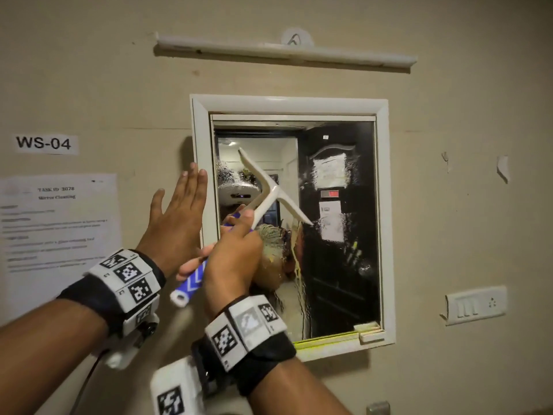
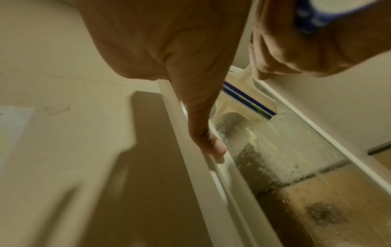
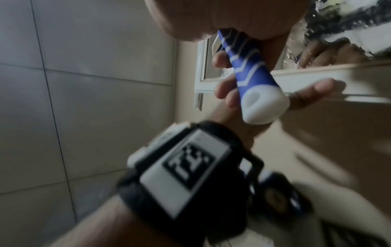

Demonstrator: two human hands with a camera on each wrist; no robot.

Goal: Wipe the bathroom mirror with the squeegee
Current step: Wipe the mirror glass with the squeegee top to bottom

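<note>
- Right hand (image 1: 232,250) is the grip, fingers wrapped around the squeegee (image 1: 269,190) handle.
- Its blade slants diagonally on the wet mirror (image 1: 338,235), up and right of that hand.
- Left hand (image 1: 176,214) lies flat-fingered against the frame (image 1: 202,145).

- Squeegee (image 1: 270,187): white head, blue handle with white chevron stripes, white end.
- Mirror frame (image 1: 200,163): white.
- Wall (image 1: 89,70): beige.
- Wristbands (image 1: 125,283): black, with black-and-white square markers.
- Switch plate (image 1: 475,305): white.
</note>
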